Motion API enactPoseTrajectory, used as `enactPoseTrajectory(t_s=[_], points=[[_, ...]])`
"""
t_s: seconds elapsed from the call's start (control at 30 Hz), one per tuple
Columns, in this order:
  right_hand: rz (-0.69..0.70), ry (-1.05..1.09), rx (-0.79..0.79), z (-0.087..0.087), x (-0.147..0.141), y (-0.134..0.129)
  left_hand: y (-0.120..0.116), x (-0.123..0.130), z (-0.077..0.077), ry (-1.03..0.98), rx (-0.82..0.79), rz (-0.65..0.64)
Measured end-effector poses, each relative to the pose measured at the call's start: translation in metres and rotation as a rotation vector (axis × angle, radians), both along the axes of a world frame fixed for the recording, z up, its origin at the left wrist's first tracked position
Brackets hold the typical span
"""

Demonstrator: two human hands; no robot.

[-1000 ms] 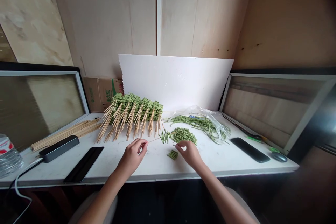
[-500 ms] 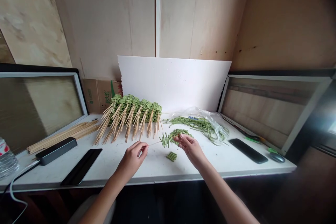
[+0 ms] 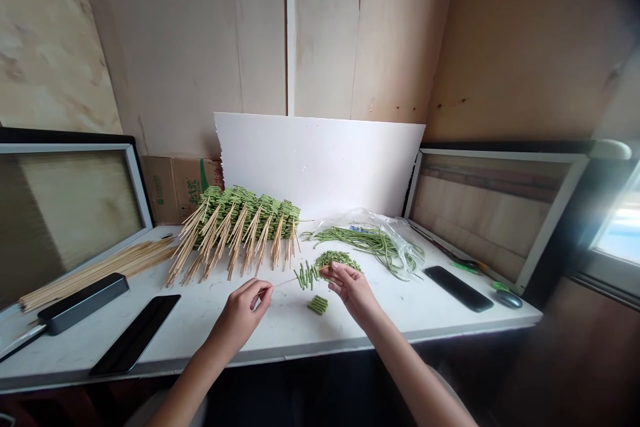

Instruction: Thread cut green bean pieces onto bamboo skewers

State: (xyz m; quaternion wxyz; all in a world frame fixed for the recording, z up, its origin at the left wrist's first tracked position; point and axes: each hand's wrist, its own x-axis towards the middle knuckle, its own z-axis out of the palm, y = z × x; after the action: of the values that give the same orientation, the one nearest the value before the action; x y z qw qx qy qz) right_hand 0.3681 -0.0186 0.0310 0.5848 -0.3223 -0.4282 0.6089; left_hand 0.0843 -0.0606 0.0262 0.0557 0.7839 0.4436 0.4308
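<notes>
My left hand [image 3: 245, 307] is closed in a pinch on the near end of a thin bamboo skewer [image 3: 285, 281]. Several short green bean pieces [image 3: 306, 275] sit side by side across the skewer toward its far end. My right hand [image 3: 350, 287] pinches at that far end, beside the threaded pieces; what lies between its fingertips is hidden. Just below, a small block of skewered bean pieces [image 3: 318, 305] lies on the white table [image 3: 280, 333]. Behind my right fingers is a heap of loose cut bean pieces [image 3: 340, 257].
Stacked bean skewers [image 3: 250, 213] stand at the back left, sticks toward me. Bare skewers [image 3: 100, 273] lie farther left, near a dark box [image 3: 83, 303] and a black phone [image 3: 137, 333]. Long uncut beans [image 3: 370, 240] in clear plastic, another phone [image 3: 457, 288] and a mouse [image 3: 509, 299] are right.
The camera view has turned slightly right, so everything appears shifted left. Both hands keep much the same pose at the two ends of the skewer.
</notes>
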Motion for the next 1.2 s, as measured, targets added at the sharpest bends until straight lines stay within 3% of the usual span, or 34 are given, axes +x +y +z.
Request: enactPoseTrajectory(t_s=[0.47,1.2], points=[[-0.046,0.056,0.012,-0.0005,-0.0021,-0.0001,0.0003,0.0015,-0.0003,-0.002,0.008,0.02],[-0.166,-0.059,0.072,-0.0056,-0.0091,-0.0058,-0.0043,0.0021,0.0038,0.027,0.057,0.005]])
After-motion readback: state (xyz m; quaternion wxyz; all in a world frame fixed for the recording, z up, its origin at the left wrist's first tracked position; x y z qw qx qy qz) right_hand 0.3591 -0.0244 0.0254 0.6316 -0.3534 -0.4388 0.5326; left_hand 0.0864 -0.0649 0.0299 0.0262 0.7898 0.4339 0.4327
